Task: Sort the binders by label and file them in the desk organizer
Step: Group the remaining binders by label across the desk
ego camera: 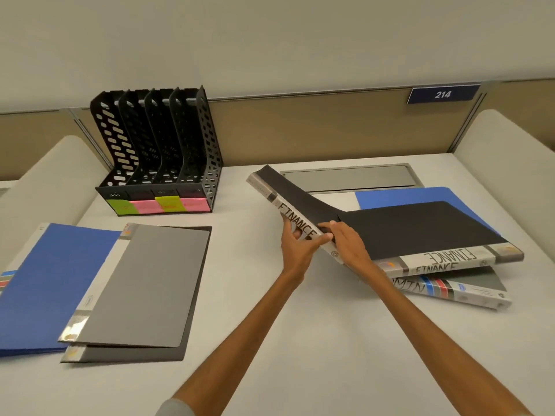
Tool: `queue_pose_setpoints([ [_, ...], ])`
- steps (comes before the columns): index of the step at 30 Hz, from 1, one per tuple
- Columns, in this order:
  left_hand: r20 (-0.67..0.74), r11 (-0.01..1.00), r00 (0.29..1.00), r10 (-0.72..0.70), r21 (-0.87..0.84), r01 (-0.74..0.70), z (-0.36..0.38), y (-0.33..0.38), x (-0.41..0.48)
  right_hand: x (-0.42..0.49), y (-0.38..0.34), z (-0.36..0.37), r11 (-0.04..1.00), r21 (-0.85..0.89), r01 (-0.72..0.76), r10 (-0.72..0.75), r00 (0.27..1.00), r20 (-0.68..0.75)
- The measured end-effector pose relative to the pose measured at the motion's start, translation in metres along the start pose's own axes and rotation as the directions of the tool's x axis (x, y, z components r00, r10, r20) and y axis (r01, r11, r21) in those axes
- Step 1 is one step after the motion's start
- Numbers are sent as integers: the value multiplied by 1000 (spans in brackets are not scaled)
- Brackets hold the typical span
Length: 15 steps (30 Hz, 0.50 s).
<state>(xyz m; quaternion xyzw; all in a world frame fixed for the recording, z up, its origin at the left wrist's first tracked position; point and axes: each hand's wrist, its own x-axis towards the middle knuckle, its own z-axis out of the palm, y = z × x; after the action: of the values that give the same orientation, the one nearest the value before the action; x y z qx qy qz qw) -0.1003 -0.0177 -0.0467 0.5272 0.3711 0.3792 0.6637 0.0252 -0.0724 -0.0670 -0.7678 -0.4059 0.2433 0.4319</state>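
Mid-sort, right of centre: left hand (295, 247) and right hand (348, 244) closed on tilted FINANCE binder (288, 202); next, probably carrying to empty organizer (159, 151), upper left.

Your 2 bare arms reach forward from the bottom of the view and meet near the middle. Your left hand (295, 246) is turned with its thumb up and its fingers wrapped round a spine, gripping it from the left. Your right hand (348, 244) lies palm down just beside it, fingers pointing left and pressed flat, touching the left fingertips. Whether your right thumb hooks underneath is hard to tell. A grey sleeve edge shows at your left elbow.
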Motion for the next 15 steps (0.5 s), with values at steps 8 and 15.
queue_pose_setpoints([
  [8,95,935,969,227,256,-244,11,16,9,25,-26,-49,887,384,-255,111,926,360],
  [15,51,861,929,368,357,-361,32,80,22,46,-31,-63,893,424,-152,35,962,271],
])
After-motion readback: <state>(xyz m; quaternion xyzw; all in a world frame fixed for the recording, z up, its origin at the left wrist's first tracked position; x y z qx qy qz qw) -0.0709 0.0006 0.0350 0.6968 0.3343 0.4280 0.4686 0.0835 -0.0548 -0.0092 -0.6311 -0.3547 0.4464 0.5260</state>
